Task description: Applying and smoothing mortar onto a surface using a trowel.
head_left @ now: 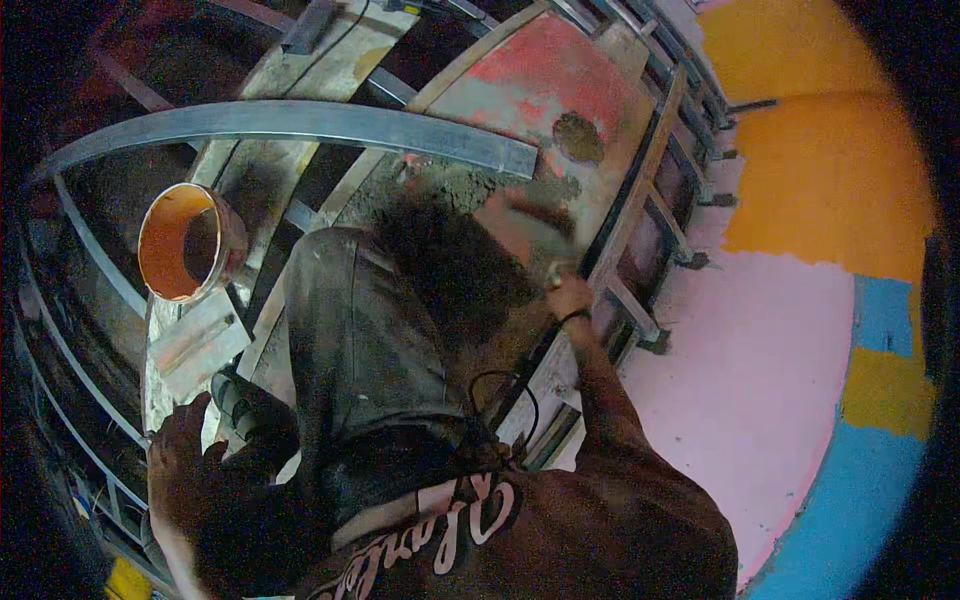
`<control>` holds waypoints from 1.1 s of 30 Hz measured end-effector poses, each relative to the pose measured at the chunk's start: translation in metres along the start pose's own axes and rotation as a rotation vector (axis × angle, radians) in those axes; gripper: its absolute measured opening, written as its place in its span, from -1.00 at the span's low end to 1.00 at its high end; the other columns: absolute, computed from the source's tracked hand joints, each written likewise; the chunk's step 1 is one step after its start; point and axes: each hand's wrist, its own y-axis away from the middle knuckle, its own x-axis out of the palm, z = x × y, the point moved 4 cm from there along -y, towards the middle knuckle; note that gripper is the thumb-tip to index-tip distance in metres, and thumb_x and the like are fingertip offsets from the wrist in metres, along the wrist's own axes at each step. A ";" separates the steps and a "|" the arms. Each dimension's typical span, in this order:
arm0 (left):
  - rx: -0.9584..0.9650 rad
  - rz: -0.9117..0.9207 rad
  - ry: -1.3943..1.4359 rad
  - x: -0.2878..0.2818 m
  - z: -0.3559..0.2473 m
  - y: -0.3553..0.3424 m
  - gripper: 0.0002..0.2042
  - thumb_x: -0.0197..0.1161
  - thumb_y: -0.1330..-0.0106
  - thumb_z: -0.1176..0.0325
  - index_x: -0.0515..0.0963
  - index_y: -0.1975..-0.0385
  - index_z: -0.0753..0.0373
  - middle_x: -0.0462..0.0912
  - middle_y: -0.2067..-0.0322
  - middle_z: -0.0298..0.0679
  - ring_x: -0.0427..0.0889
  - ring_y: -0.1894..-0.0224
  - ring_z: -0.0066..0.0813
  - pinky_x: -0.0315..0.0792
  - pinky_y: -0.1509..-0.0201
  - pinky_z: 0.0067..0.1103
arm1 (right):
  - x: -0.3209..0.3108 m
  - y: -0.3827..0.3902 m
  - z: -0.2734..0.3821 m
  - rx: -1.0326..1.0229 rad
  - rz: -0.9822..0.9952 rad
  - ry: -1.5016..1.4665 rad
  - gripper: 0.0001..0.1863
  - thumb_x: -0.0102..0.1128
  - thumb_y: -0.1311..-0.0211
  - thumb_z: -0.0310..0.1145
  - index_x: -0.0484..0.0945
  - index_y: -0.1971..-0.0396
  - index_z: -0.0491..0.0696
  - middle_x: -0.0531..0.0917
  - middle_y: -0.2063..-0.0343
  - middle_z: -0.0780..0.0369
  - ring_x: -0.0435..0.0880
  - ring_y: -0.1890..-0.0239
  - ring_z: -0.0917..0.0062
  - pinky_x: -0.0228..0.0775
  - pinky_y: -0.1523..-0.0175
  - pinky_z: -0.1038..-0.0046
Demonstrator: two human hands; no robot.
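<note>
My right hand [570, 297], with a dark band at its wrist, reaches down to a board [550, 85] stained red and grey. Its fingers are closed; motion blur hides what they hold. A blurred reddish-brown bar [541, 211] lies just beyond that hand. Dark wet mortar [440, 195] is heaped on the board by my knee. Down at the left, my left hand [185, 440] is held with its fingers apart and nothing in it, beside my dark boot [245, 405]. Close to the boot lies a flat rectangular trowel [198, 345], its face smeared.
An orange-lined bucket [180, 245] stands on a pale plank at the left. A long metal bar [300, 120] crosses above the board. Metal framing [650, 195] runs along the right, against a wall [745, 370] painted pink, orange and blue. Dark gaps show between the planks.
</note>
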 end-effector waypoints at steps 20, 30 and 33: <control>0.025 -0.066 -0.013 0.005 0.000 0.004 -0.38 0.39 -0.22 0.36 0.38 -0.32 0.21 0.58 -0.12 -0.04 0.54 -0.17 -0.04 0.43 -0.25 -0.26 | 0.081 0.021 0.020 -0.200 -0.019 -0.071 -0.28 0.20 -0.33 -0.03 0.28 -0.41 -0.01 0.63 0.01 -0.14 0.65 0.02 -0.01 0.53 0.08 -0.12; 0.152 0.025 0.032 0.003 0.000 -0.011 -0.35 0.38 -0.23 0.25 0.33 -0.33 0.20 0.54 -0.07 -0.02 0.53 -0.11 -0.01 0.41 -0.19 -0.21 | 0.030 -0.015 0.070 -0.175 -0.367 -0.555 -0.45 0.29 -0.37 -0.13 0.41 -0.16 -0.21 0.65 0.16 0.01 0.67 0.15 0.17 0.52 0.09 0.13; 0.104 -0.042 0.045 -0.001 -0.004 -0.009 -0.39 0.41 -0.18 0.31 0.42 -0.25 0.28 0.63 0.02 0.02 0.60 -0.03 0.01 0.49 -0.13 -0.23 | 0.049 -0.046 0.076 0.025 -0.172 -0.539 -0.49 0.27 -0.36 -0.17 0.42 -0.09 -0.26 0.62 0.24 0.10 0.63 0.23 0.19 0.48 0.13 0.18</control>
